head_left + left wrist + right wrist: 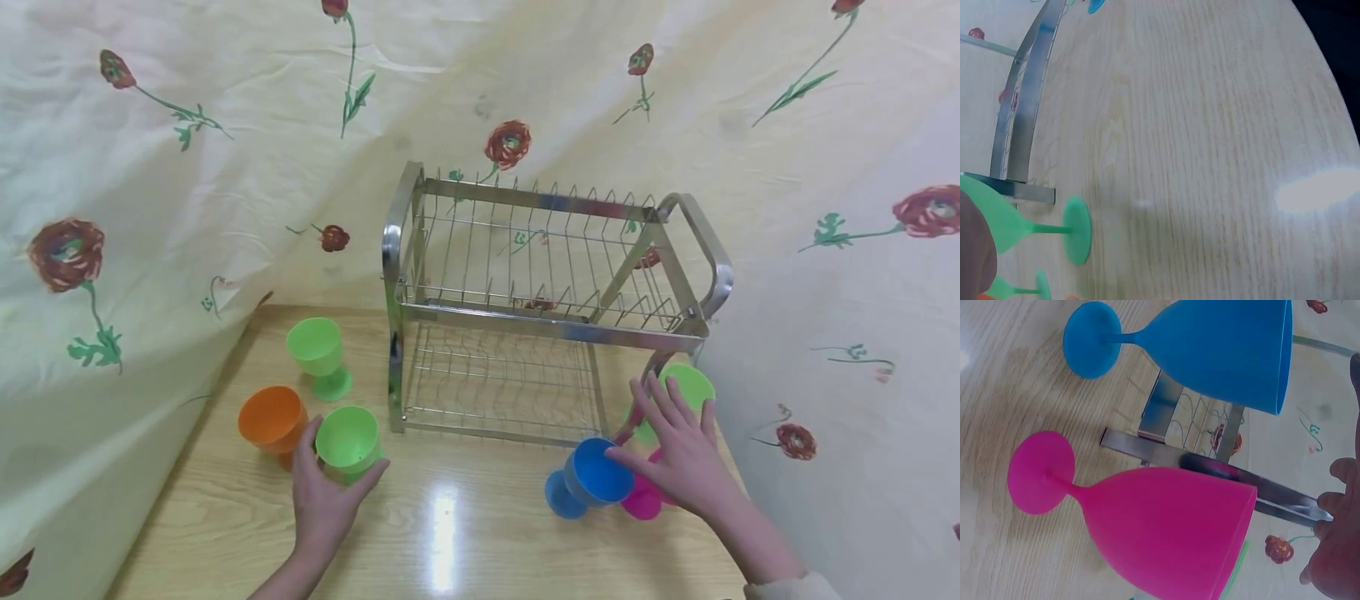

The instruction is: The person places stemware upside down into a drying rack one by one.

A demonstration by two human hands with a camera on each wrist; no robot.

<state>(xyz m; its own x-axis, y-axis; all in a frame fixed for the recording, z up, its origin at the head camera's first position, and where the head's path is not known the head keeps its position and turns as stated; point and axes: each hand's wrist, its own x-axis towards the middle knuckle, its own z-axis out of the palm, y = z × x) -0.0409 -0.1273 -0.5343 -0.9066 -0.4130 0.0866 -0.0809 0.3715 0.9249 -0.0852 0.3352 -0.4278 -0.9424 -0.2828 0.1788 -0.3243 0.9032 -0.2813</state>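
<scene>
A light green goblet (347, 437) stands on the table, with my left hand (324, 500) around its near side: the fingers at its left, the thumb at its right. In the left wrist view the thumb (974, 250) overlaps the bowl, and the round foot (1077, 231) sits on the wood. With spread fingers, my right hand (678, 450) hovers over a pink goblet (642, 497), partly hiding it. A blue goblet (600, 473) stands just left of that hand, its thumb overlapping the rim. Both goblets (1166, 531) stand upright in the right wrist view, the hand beyond their rims.
A two-tier metal dish rack (555, 325) stands at the back middle. An orange goblet (272, 417) and another green goblet (315, 346) are at the left. One more green goblet (690, 385) is behind my right hand. Flowered cloth (225, 167) surrounds the table (397, 533).
</scene>
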